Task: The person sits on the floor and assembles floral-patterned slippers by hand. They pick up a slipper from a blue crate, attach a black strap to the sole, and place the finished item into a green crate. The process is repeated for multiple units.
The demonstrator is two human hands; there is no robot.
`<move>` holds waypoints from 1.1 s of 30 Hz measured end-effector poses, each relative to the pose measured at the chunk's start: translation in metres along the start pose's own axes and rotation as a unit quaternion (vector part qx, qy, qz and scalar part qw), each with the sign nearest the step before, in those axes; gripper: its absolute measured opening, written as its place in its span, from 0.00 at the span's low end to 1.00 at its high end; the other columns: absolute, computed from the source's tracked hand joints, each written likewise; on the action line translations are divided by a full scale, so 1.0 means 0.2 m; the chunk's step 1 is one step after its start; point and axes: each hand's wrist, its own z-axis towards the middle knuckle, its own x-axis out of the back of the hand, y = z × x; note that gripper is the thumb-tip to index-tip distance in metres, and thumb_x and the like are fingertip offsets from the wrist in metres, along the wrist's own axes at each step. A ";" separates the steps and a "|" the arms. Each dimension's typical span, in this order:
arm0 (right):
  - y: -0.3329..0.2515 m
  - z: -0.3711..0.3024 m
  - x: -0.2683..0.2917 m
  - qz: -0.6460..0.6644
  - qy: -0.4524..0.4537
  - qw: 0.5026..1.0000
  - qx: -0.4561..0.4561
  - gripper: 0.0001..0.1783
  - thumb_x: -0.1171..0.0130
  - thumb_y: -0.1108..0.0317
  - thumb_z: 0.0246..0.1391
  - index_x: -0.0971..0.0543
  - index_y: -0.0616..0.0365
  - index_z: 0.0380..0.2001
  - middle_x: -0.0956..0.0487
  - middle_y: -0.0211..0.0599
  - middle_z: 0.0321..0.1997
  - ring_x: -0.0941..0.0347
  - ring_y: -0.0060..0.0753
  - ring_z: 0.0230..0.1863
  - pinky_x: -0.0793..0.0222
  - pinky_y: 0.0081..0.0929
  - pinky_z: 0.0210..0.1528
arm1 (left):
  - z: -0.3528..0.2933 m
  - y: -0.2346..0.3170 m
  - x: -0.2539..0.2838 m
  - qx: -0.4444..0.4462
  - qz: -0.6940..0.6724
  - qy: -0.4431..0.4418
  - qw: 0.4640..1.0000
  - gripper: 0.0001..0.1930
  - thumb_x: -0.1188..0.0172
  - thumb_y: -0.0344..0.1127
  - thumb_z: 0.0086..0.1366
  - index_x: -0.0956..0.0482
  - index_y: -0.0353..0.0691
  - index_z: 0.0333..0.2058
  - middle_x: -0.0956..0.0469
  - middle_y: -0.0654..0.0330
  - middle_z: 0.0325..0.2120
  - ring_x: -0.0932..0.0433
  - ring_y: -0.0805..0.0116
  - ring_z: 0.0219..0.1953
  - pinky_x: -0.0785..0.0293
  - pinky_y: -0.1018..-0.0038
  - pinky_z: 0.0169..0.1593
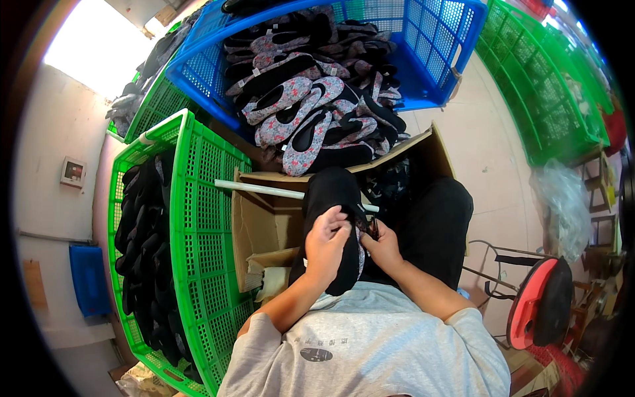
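Observation:
A slipper (345, 268) lies along my left thigh, its black sole up and a strip of floral cloth showing at its right edge. My left hand (327, 243) presses on it with bent fingers, the thumb close to the forefinger. At the slipper's right edge, my right hand (383, 247) is closed round a small dark tool (374, 229) that looks like thread snips. Its blades cannot be made out. Beyond my knees, a heap of floral slippers with black insides (307, 142) spills out of a blue plastic crate (428, 59).
A green crate (188, 218) of black slippers stands at my left. Between it and my legs sits an open cardboard box (248, 228), a white rod (261, 190) across it. At right are a green crate (539, 86), clear plastic bag (562, 205) and red-and-black stool seat (536, 301).

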 end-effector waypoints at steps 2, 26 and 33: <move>0.06 0.01 0.01 -0.029 0.003 1.000 -0.005 0.06 0.42 0.78 0.56 0.22 0.61 0.38 0.24 0.23 0.26 0.32 0.14 0.28 0.34 0.18 0.33 | 0.00 0.04 0.08 -0.145 0.174 0.019 0.974 0.21 0.37 0.21 0.59 0.27 0.33 0.52 0.25 0.56 0.42 0.24 0.69 0.41 0.26 0.77 0.44; 0.07 0.01 0.01 -0.036 0.000 0.999 -0.008 0.07 0.40 0.76 0.54 0.21 0.62 0.37 0.24 0.24 0.26 0.33 0.15 0.28 0.35 0.20 0.34 | 0.17 0.00 0.23 -0.314 0.412 0.087 0.851 0.12 0.38 0.17 0.51 0.28 0.36 0.33 0.30 0.58 0.30 0.30 0.70 0.24 0.30 0.75 0.30; 0.11 0.01 0.03 -0.080 -0.003 0.996 -0.028 0.06 0.41 0.75 0.54 0.22 0.62 0.36 0.24 0.24 0.26 0.33 0.15 0.28 0.35 0.21 0.34 | 0.14 0.02 0.24 -0.375 0.431 0.098 0.814 0.14 0.37 0.18 0.48 0.28 0.36 0.33 0.29 0.52 0.32 0.27 0.52 0.32 0.28 0.64 0.37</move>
